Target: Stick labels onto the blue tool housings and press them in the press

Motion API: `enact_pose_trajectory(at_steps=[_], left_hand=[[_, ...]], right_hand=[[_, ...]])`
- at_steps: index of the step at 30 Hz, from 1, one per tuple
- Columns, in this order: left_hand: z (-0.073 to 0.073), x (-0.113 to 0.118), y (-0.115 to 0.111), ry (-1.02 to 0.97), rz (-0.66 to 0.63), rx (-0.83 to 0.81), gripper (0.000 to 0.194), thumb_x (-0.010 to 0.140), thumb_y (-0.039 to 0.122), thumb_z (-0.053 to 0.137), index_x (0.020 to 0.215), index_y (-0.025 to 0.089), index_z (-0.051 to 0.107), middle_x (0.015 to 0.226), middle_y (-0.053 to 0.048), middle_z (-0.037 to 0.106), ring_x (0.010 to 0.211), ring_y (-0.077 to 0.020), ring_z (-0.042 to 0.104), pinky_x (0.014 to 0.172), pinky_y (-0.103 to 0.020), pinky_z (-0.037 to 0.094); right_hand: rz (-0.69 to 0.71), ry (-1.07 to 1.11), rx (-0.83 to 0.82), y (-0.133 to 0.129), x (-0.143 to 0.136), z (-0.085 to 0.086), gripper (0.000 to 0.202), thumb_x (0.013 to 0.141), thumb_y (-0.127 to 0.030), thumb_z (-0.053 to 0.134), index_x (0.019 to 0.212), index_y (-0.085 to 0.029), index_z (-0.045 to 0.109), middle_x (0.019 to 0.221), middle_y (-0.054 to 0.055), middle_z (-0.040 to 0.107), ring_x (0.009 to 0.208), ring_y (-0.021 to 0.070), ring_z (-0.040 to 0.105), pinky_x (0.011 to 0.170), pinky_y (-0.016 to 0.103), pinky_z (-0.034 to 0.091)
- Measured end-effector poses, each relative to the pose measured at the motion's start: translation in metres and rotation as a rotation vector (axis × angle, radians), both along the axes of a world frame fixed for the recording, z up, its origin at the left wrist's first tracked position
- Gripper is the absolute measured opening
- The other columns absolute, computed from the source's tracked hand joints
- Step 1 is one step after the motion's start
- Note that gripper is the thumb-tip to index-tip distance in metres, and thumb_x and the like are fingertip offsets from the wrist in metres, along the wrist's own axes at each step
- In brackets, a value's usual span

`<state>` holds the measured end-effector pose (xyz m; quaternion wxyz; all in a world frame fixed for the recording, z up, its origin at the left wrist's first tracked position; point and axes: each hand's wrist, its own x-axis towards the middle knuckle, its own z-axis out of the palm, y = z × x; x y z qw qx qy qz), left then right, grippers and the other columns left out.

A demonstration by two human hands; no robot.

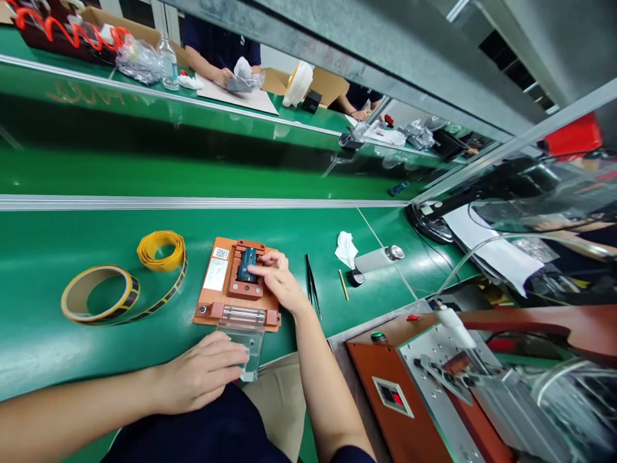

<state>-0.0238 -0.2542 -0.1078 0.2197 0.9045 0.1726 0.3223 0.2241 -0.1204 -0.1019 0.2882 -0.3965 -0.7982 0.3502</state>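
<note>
An orange-brown fixture (205,310) lies on the green bench, with a dark blue cylindrical part (247,265) seated in its raised cradle. My right hand (282,283) reaches over from the right; its outstretched index finger touches the part, while the other fingers bend beside the cradle. A clear plastic flap (253,360) is swung down toward me from the fixture's front hinge. Across this flap lies my left hand (205,370), fingers extended and flat on it, thumb hidden.
Left of the fixture stand a yellow tape roll (161,252) and a label roll (77,296). Black tweezers (313,286), a small yellow stick (344,285), a white tissue (346,249) and a dispenser bottle (378,260) lie right. A machine (385,360) flanks me; people work behind the partition.
</note>
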Motion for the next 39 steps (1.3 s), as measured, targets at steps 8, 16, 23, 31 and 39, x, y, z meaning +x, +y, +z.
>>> enact_pose_trajectory(at_steps=[8, 16, 23, 31, 39], left_hand=[[-0.003, -0.001, 0.001, -0.012, 0.019, 0.030, 0.042, 0.087, 0.004, 0.057, 0.127, 0.017, 0.061, 0.123, -0.016, 0.072, 0.120, -0.0261, 0.065, 0.107, -0.044, 0.049], [0.019, 0.002, 0.011, -0.193, 0.044, 0.160, 0.045, 0.090, 0.002, 0.055, 0.133, 0.014, 0.058, 0.119, -0.016, 0.072, 0.113, -0.0259, 0.066, 0.099, -0.046, 0.053], [0.083, 0.018, 0.092, -0.476, 0.649, -0.239, 0.035, 0.094, 0.031, 0.066, 0.129, 0.025, 0.065, 0.135, -0.011, 0.063, 0.126, -0.0277, 0.059, 0.104, -0.047, 0.051], [0.116, 0.051, 0.116, -0.772, 0.278, -0.965, 0.039, 0.076, 0.040, 0.087, 0.106, 0.018, 0.077, 0.112, -0.010, 0.075, 0.099, -0.0206, 0.070, 0.086, -0.026, 0.057], [0.117, 0.063, 0.102, -0.800, 0.221, -0.922, 0.031, 0.076, 0.032, 0.088, 0.105, 0.023, 0.080, 0.117, -0.008, 0.076, 0.102, -0.0195, 0.071, 0.086, -0.025, 0.058]], right_hand=[[-0.165, -0.081, -0.020, 0.008, -0.013, 0.004, 0.039, 0.106, -0.040, 0.039, 0.128, -0.033, 0.071, 0.123, 0.008, 0.048, 0.126, 0.0237, 0.044, 0.116, 0.047, 0.034], [-0.375, -0.303, 0.020, -0.008, -0.036, 0.028, 0.050, 0.068, -0.057, 0.085, 0.090, -0.021, 0.058, 0.099, 0.007, 0.061, 0.101, 0.0274, 0.058, 0.087, 0.043, 0.050], [-0.382, -0.010, 0.112, -0.042, -0.039, 0.080, 0.048, 0.079, -0.040, 0.079, 0.119, -0.024, 0.058, 0.117, 0.008, 0.072, 0.107, 0.0267, 0.068, 0.096, 0.043, 0.051], [-0.413, 0.407, -0.035, -0.080, -0.025, 0.105, 0.043, 0.083, -0.041, 0.073, 0.120, -0.024, 0.062, 0.112, 0.005, 0.071, 0.096, 0.0198, 0.068, 0.087, 0.034, 0.055], [-0.392, 0.829, -0.427, -0.085, -0.033, 0.096, 0.040, 0.076, -0.047, 0.077, 0.085, -0.024, 0.045, 0.066, -0.010, 0.046, 0.048, 0.0043, 0.031, 0.042, 0.015, 0.023]])
